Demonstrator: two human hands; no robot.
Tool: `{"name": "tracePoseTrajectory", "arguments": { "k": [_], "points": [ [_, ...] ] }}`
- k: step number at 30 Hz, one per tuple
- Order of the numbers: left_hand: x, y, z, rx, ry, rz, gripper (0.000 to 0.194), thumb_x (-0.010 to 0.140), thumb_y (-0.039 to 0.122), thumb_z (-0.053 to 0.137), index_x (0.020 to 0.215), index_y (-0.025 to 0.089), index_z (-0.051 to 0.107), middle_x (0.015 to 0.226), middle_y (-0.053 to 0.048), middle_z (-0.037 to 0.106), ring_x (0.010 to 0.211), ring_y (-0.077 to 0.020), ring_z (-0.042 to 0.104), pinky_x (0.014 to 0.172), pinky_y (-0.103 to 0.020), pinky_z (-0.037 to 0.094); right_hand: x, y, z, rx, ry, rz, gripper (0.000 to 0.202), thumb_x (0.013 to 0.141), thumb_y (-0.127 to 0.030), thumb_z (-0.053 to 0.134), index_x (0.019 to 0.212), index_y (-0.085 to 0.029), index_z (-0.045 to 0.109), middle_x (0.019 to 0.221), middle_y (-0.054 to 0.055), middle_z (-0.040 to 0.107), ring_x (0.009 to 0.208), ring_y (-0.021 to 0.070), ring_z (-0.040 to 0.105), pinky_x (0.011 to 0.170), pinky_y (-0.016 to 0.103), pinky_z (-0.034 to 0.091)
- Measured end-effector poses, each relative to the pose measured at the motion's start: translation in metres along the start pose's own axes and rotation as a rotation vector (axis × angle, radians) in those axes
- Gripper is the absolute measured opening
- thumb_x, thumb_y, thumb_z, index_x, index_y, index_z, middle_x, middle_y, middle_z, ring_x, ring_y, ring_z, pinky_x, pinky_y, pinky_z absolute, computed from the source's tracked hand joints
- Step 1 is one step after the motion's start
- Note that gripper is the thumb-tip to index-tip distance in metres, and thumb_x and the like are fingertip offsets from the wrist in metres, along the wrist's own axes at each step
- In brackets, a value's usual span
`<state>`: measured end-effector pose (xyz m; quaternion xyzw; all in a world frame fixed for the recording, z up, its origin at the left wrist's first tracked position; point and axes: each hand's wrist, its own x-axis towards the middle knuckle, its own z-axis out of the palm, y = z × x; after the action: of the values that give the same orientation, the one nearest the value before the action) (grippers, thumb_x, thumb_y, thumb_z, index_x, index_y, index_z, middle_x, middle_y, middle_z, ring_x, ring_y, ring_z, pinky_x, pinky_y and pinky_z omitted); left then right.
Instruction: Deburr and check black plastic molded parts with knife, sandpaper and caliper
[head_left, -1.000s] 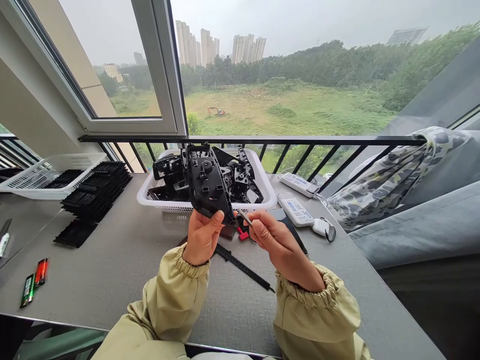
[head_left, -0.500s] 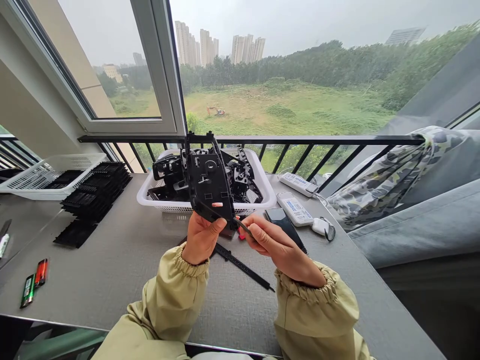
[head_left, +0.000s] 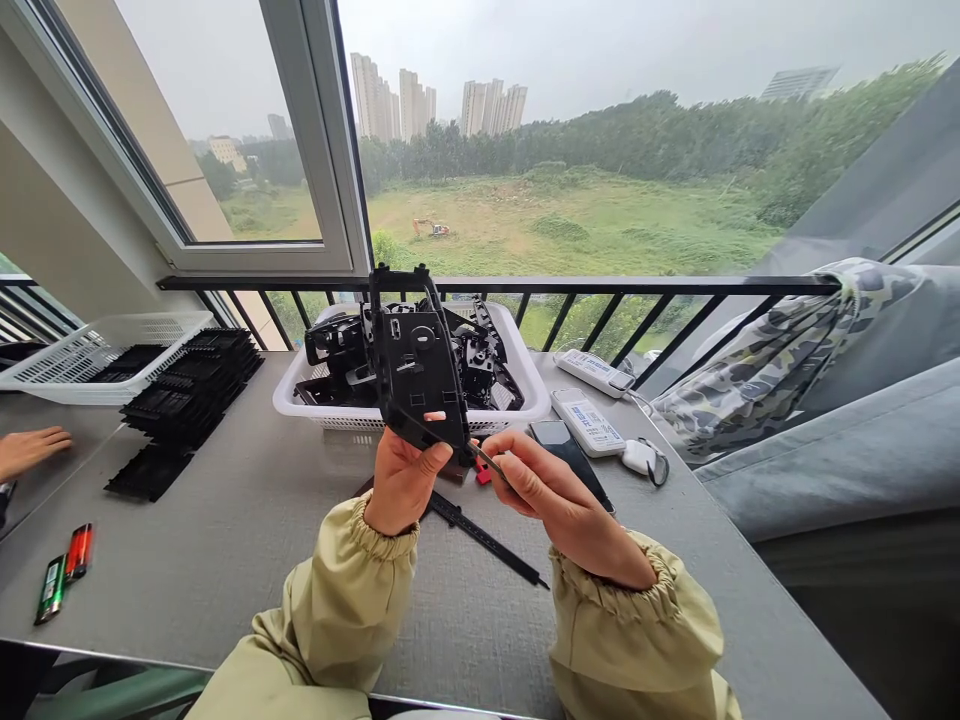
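khaki sleeves (head_left: pixel 349 585) reach forward over the grey table (head_left: pixel 472 625). on it, a black caliper (head_left: pixel 491 540) lies slantwise below and between the hands; a red pack (head_left: pixel 79 552) and a green pack (head_left: pixel 51 590) sit well off to the left.

the left hand (head_left: pixel 405 480) grips the lower edge of a black part (head_left: pixel 421 370), thumb on the near face, so the part stands tilted up just beyond that hand and left of the other. the right hand (head_left: pixel 551 490) pinches a thin tool (head_left: pixel 495 464), its tip at the part's lower right corner; whether it touches, i cannot tell.

a phone (head_left: pixel 562 445) lies just past the right hand. at far left, another person's hand (head_left: pixel 34 452) is flat above the table, near a stack of black plates (head_left: pixel 187 390). behind the part is a white basket (head_left: pixel 289 400) of black pieces (head_left: pixel 487 365), then the railing (head_left: pixel 675 287).
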<state>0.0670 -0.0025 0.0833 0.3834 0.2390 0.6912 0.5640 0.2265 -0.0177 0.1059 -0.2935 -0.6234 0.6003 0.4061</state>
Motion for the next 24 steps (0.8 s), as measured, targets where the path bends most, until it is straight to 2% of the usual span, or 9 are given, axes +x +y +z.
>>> {"name": "tracePoseTrajectory", "arguments": {
  "k": [4,7,10,13,15,19,21,24],
  "points": [
    [0.001,-0.001,0.001,-0.052,0.019,0.034,0.031,0.058,0.028,0.086,0.085,0.025,0.070,0.078,0.004,0.073,0.068,-0.0107,0.069,0.073,-0.025,0.058,0.001,0.004,0.007,0.027,0.076,-0.048,0.040,0.091,-0.056,0.048,0.105,-0.019,0.052,0.059,-0.007,0.032,0.049,0.0088,0.029,0.045,0.024,0.022],
    [0.001,-0.001,0.001,-0.034,0.007,0.054,0.033,0.056,0.023,0.087,0.084,0.025,0.071,0.073,0.005,0.072,0.067,-0.0089,0.067,0.068,-0.020,0.056,0.001,0.008,0.011,0.006,0.094,-0.080,0.042,0.092,-0.054,0.048,0.114,-0.019,0.054,0.060,-0.005,0.040,0.053,0.0100,0.037,0.047,0.024,0.025],
    [0.000,-0.001,-0.002,0.045,-0.037,0.061,0.032,0.057,0.022,0.086,0.085,0.024,0.071,0.072,0.004,0.072,0.064,-0.0107,0.066,0.065,-0.022,0.056,0.001,0.012,0.013,-0.022,0.104,-0.138,0.040,0.094,-0.052,0.046,0.116,-0.020,0.058,0.061,-0.003,0.045,0.055,0.0102,0.040,0.046,0.023,0.026],
    [-0.003,-0.001,-0.003,0.094,-0.074,0.043,0.028,0.061,0.022,0.084,0.085,0.022,0.071,0.078,0.001,0.073,0.069,-0.0130,0.067,0.069,-0.024,0.057,0.000,0.012,0.012,-0.052,0.104,-0.169,0.039,0.094,-0.050,0.048,0.115,-0.020,0.061,0.061,-0.002,0.048,0.054,0.0101,0.041,0.045,0.023,0.025],
    [-0.004,-0.001,-0.003,0.078,-0.095,0.030,0.026,0.063,0.022,0.083,0.087,0.022,0.071,0.079,0.000,0.073,0.070,-0.0134,0.068,0.070,-0.025,0.057,0.000,0.011,0.011,-0.039,0.097,-0.168,0.040,0.092,-0.051,0.051,0.114,-0.020,0.064,0.062,-0.001,0.051,0.051,0.0093,0.038,0.044,0.023,0.024],
    [-0.004,-0.002,0.001,0.021,-0.156,-0.018,0.020,0.068,0.023,0.080,0.084,0.021,0.069,0.067,0.002,0.070,0.057,-0.0139,0.065,0.059,-0.028,0.056,0.000,0.007,0.011,0.066,0.119,-0.120,0.044,0.087,-0.055,0.056,0.109,-0.019,0.068,0.067,0.001,0.055,0.047,0.0069,0.029,0.041,0.024,0.020],
    [-0.002,-0.002,0.004,0.006,-0.122,-0.023,0.023,0.066,0.025,0.081,0.084,0.021,0.068,0.067,0.002,0.070,0.059,-0.0151,0.067,0.061,-0.029,0.057,0.002,0.008,0.012,0.089,0.175,-0.116,0.042,0.085,-0.055,0.059,0.105,-0.020,0.069,0.068,0.001,0.054,0.047,0.0063,0.028,0.040,0.023,0.019],
    [0.000,-0.002,0.004,-0.004,-0.015,-0.004,0.032,0.058,0.025,0.086,0.084,0.022,0.068,0.078,0.001,0.074,0.074,-0.0164,0.070,0.075,-0.031,0.057,0.006,0.010,0.010,0.087,0.243,-0.127,0.033,0.084,-0.051,0.062,0.098,-0.022,0.071,0.067,-0.001,0.053,0.046,0.0056,0.027,0.040,0.022,0.019]
  ]
}}
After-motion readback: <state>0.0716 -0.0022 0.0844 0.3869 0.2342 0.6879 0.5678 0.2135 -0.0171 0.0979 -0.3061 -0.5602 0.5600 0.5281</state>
